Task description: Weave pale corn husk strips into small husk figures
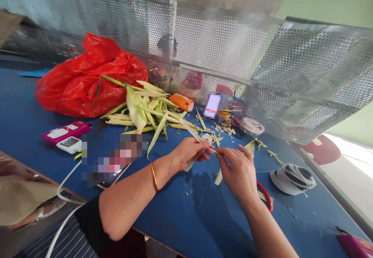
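My left hand (192,153) is closed around pale corn husk strips (190,128) above the blue table. One end sticks up past the fingers and a flat end hangs below the palm. Directly beside it, my right hand (237,168) pinches the narrow end of the husk between thumb and fingers. Below my right wrist lies a red curved handle (265,196), mostly hidden. A cone of white and dark thread (293,179) sits to the right, with a thin thread trailing toward my hand. Left of my hands is a heap of green and yellow corn husks (148,112).
A large red plastic bag (90,79) slumps at the back left, beside an orange tissue pack (181,101). Phones (212,105), a magenta device (66,131), a white cable (62,184) and a roll of tape (253,126) lie around. A perforated metal screen (215,36) borders the table (171,211).
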{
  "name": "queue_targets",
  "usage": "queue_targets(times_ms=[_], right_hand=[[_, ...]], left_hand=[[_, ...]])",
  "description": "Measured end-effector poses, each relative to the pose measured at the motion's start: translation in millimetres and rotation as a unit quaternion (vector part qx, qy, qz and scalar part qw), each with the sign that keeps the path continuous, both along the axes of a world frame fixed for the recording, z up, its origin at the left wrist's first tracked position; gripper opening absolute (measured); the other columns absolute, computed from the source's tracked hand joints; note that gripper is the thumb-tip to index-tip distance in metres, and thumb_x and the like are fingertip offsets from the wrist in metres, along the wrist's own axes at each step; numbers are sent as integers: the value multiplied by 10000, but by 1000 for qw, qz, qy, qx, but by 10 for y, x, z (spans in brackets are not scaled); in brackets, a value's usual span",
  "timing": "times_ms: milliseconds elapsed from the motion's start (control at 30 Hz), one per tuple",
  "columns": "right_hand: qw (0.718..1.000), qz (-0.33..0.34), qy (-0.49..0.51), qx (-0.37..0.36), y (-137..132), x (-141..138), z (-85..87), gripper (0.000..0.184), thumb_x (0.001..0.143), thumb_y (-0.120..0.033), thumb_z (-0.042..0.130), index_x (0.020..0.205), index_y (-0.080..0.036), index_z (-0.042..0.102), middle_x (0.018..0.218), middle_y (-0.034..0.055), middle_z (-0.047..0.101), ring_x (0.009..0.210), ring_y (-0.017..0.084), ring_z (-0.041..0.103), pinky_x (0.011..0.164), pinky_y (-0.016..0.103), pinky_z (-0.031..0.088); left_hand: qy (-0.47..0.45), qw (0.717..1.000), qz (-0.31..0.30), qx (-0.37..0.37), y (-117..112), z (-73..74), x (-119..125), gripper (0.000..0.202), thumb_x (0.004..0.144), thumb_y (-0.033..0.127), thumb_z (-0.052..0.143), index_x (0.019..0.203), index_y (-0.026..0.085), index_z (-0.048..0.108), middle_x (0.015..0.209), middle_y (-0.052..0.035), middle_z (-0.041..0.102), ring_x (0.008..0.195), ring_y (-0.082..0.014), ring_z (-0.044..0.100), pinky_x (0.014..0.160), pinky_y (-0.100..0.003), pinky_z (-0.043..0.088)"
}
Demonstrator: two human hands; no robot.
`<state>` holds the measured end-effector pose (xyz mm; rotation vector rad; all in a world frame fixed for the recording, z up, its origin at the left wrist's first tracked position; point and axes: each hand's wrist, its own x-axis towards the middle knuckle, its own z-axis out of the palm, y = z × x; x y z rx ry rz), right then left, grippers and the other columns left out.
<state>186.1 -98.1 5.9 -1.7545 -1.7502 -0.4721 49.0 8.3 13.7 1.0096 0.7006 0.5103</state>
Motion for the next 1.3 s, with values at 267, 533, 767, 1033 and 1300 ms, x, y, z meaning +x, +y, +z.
queue_targets(times_ms=[267, 533, 767, 1033, 1300], right_hand=[[998, 23, 51, 4, 13, -71, -16, 203, 945, -260, 497, 821, -231, 655, 760, -13, 732, 709, 176, 678, 1047, 450, 331], [964, 25, 257, 57, 35, 65, 12, 204, 930, -332, 540, 913, -222, 711, 886, 46, 717, 853, 215, 661, 773, 339, 491], [987, 83, 114, 76, 103, 137, -64, 134, 890, -263, 615, 963, -267, 728, 1017, 54, 719, 1034, 260, 632, 937, 468, 438], [992, 71, -8, 105, 64, 72, -18, 138, 921, -205, 584, 908, -244, 716, 885, 19, 735, 981, 238, 658, 1031, 478, 348], [984, 27, -73, 161, 48, 13, -37, 148, 913, -161, 572, 812, -213, 666, 856, 26, 732, 901, 213, 667, 1059, 462, 323]], left_hand=[[-4, 997, 44, 55, -24, -43, 25, 174, 724, 262, 785, 797, 121, 717, 747, -41, 710, 529, -80, 601, 504, -199, 374], [-58, 995, -58, -60, 23, -7, -24, 218, 722, 260, 803, 876, 130, 720, 789, -18, 692, 520, -39, 561, 487, -157, 399], [-79, 986, -115, -93, -8, 54, -39, 215, 753, 212, 778, 888, 142, 626, 728, 1, 682, 474, -41, 533, 464, -156, 404], [-78, 979, -113, -150, 24, -9, -11, 202, 774, 250, 766, 898, 135, 656, 756, -17, 717, 493, -52, 568, 462, -157, 416], [-90, 972, -135, -171, -51, -10, 13, 128, 780, 183, 756, 838, 119, 662, 672, 4, 685, 422, -19, 494, 429, -124, 395]])
